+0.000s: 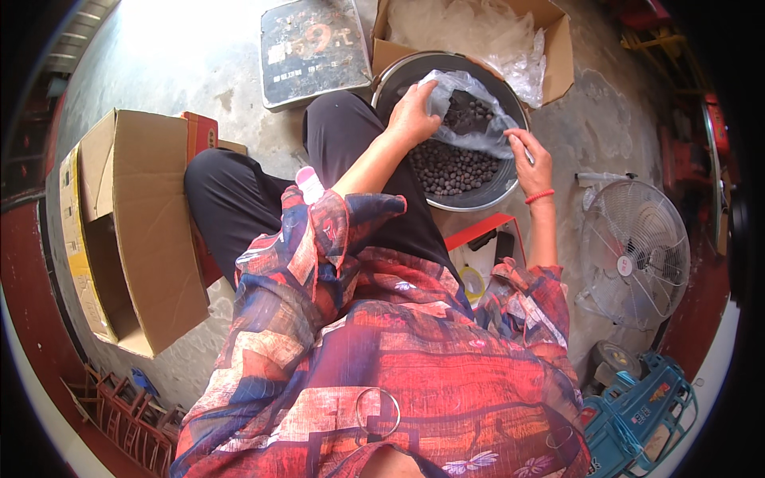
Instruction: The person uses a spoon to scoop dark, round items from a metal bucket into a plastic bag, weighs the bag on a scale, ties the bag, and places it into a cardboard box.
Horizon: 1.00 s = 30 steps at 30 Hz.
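Note:
My left hand (413,116) pinches the left side of the rim of a clear plastic bag (480,140). On its right side, my right hand (533,164), with a red beaded band at the wrist, grips the bag's edge. A small pale object shows between the right fingers, too small to identify. The bag's mouth is spread above a round dark bucket (472,205) standing in front of my knees. Many small dark brown balls (455,170) lie in the bucket. More balls show through the bag's mouth; whether they are inside the bag, I cannot tell.
A cardboard box (557,71) of clear plastic bags (466,27) stands behind the bucket. Left of it lies a dark flat panel (317,57) bearing writing. An open carton (158,239) is by my left knee, a red-edged box (478,232) by my right thigh. A fan (636,257) is at right.

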Tool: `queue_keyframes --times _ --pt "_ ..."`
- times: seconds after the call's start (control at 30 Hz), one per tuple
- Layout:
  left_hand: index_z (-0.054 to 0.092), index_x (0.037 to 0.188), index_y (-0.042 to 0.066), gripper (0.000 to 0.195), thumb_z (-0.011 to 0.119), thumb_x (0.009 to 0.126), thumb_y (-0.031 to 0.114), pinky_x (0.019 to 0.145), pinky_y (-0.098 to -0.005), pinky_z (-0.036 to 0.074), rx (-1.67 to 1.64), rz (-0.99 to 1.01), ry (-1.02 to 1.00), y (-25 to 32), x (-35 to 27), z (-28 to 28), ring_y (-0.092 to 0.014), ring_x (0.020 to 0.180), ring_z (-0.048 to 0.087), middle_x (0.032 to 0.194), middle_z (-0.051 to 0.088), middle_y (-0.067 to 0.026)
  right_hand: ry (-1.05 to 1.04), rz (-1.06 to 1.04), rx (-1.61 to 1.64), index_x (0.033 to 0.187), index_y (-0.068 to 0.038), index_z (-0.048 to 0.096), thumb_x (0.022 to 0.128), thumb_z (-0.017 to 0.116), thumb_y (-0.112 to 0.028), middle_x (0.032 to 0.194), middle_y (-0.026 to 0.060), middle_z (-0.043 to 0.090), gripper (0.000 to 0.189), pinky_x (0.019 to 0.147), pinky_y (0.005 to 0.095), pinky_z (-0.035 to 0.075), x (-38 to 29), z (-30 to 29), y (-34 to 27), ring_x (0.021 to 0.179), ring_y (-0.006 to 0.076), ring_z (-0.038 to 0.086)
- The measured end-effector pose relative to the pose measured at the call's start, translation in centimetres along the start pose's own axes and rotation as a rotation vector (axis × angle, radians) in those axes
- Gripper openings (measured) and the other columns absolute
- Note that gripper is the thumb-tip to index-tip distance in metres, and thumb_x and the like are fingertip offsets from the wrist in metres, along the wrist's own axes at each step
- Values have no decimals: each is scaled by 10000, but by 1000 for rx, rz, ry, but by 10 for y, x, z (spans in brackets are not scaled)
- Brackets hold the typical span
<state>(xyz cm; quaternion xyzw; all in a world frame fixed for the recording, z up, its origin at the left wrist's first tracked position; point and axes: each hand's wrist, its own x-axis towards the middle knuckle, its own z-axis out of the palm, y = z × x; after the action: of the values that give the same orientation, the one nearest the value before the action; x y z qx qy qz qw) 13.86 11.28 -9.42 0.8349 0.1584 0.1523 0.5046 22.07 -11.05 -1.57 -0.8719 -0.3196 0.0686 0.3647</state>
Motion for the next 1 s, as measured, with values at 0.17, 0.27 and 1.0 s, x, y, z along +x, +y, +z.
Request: queue_keyframes --times 0.17,0.27,1.0 --pt "449 1231 70 588 567 655 95 923 -383 397 -2 14 36 -3 2 1 -346 1099 469 1182 484 -182 30 -256 -303 890 -64 612 847 530 -171 950 109 617 141 845 371 411 14 10 5 954 280 552" --pt "450 1229 67 574 547 664 81 920 -389 397 -7 20 57 -2 3 3 -350 1098 469 1181 485 -181 36 -327 -346 886 -55 611 844 533 -162 946 117 618 139 845 374 411 14 10 5 958 276 556" --pt "499 1188 82 514 553 677 80 899 -373 412 -44 -22 138 -8 5 4 -341 1046 513 1096 543 -177 -121 -48 -165 775 -75 620 806 544 -199 722 120 602 148 660 390 443 -45 107 4 723 305 567"
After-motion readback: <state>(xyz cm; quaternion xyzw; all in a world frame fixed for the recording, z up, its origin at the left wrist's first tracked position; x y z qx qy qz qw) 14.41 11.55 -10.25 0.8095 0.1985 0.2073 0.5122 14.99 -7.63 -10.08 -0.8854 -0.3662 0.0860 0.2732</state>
